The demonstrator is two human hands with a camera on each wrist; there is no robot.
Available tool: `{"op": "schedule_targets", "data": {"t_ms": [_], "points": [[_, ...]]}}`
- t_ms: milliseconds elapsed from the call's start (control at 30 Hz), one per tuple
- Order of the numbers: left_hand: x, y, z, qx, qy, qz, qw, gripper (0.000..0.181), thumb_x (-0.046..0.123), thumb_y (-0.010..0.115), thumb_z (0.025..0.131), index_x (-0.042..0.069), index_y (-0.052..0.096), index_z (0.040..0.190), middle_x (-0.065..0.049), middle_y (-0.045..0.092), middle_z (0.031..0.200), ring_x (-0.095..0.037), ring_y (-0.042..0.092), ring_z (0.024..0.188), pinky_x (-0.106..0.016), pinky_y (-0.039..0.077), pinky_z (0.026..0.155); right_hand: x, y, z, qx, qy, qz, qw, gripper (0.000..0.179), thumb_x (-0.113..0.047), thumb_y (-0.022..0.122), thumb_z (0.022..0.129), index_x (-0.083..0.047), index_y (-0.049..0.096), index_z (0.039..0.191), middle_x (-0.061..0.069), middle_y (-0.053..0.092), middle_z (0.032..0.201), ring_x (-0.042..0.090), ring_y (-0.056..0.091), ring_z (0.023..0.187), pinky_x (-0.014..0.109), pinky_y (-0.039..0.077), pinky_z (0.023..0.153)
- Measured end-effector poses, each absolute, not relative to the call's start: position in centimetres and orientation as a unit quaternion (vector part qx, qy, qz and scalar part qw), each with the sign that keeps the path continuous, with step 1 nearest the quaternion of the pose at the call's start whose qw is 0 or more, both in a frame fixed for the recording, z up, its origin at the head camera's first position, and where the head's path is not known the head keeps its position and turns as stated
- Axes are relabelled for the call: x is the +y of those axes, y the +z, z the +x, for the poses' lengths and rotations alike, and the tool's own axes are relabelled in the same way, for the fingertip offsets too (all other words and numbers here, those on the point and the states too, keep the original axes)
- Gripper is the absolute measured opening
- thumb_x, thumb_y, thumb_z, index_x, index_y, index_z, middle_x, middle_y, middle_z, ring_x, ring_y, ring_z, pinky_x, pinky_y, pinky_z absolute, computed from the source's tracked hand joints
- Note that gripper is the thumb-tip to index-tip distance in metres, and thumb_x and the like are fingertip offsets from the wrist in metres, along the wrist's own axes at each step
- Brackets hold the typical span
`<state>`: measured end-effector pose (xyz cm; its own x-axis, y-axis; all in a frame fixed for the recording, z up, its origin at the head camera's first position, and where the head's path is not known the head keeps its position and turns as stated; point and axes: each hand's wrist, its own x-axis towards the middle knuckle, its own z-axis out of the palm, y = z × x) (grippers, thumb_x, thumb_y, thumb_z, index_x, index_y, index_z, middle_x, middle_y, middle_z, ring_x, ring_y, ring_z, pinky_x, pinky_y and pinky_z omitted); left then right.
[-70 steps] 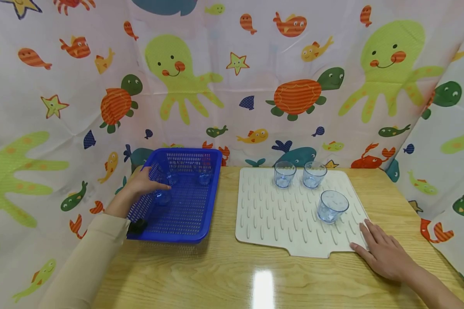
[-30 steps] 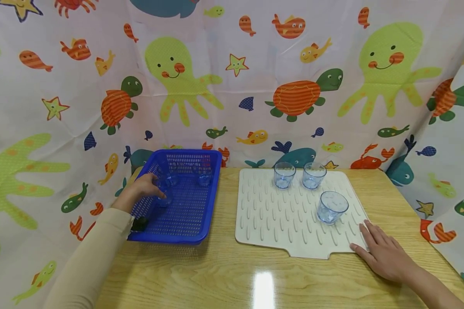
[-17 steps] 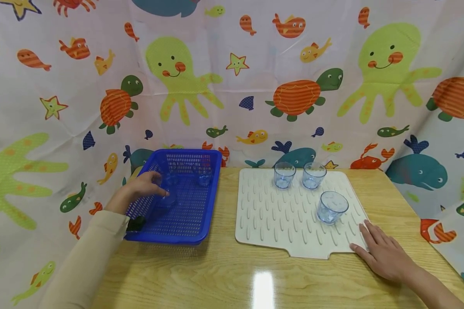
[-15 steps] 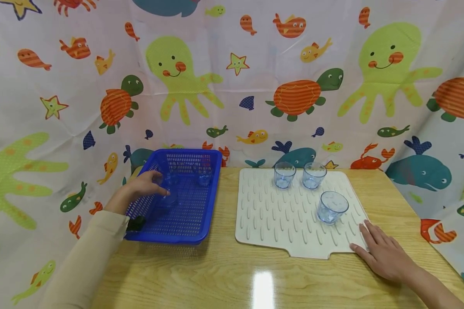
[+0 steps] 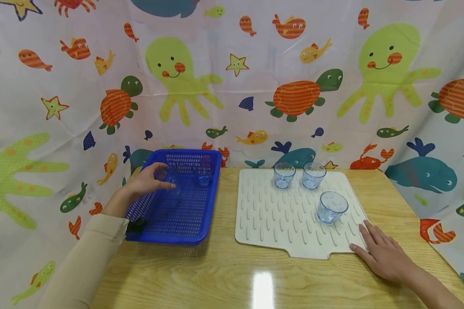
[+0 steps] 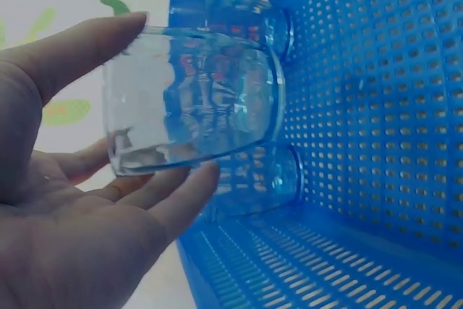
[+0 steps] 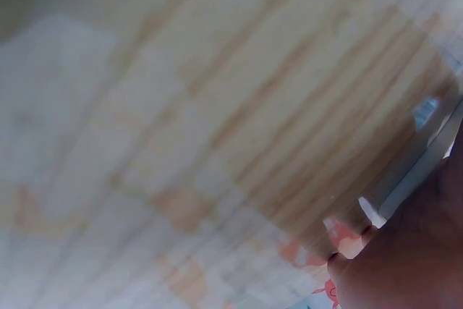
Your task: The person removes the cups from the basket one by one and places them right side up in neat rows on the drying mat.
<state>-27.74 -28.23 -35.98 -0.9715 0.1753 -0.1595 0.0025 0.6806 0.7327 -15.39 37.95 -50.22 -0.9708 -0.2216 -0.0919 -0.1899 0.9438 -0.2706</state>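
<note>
In the head view my left hand (image 5: 145,183) is over the left side of a blue perforated plastic basket (image 5: 185,221). It grips a clear, blue-tinted drinking glass (image 6: 206,103), thumb on one side and fingers on the other; in the left wrist view the base points toward the basket floor. Behind it two similar glasses, one at the top (image 6: 278,34) and one lower down (image 6: 286,171), stand in the basket. My right hand (image 5: 384,253) lies flat with fingers extended, its fingertips at the front right edge of a cream ridged drying board (image 5: 270,214).
Three glasses stand on the board: two at the back, left (image 5: 284,176) and right (image 5: 314,176), and one nearer (image 5: 332,208) at the right. Board and basket sit on a wood-grain table (image 5: 224,266). A sea-animal curtain (image 5: 236,107) surrounds the back and sides.
My left hand has closed around a glass in the basket, then moved slightly up and right with it. The right hand and the three glasses on the board have stayed put.
</note>
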Motion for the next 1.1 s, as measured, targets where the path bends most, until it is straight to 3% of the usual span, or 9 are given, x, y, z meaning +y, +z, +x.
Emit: {"op": "schedule_targets", "data": {"t_ms": [400,1100], "points": [[-27.1,-35.7,-27.6,0.892,0.44,0.073,0.079,0.089,0.034,0.079,0.091,0.005,0.028,0.158,-0.026,0.043,0.149,-0.044,0.042,0.137,-0.063,0.037,0.112,38.0,-50.2,-15.6,0.984,-0.13,-0.105,0.06,0.088,-0.055,0.049,0.104,0.013,0.025,0.155,0.04,0.019,0.158,0.062,0.019,0.141,0.081,0.016,0.105],[-25.2,-34.8,-27.1,0.857,0.503,0.07,0.086,0.091,0.03,0.08,0.091,0.01,0.026,0.161,-0.021,0.037,0.156,-0.042,0.04,0.139,-0.063,0.037,0.111,37.9,-50.1,-15.4,0.983,-0.139,-0.104,0.06,0.086,-0.053,0.047,0.106,0.014,0.024,0.155,0.04,0.019,0.158,0.063,0.019,0.141,0.08,0.016,0.104]]}}
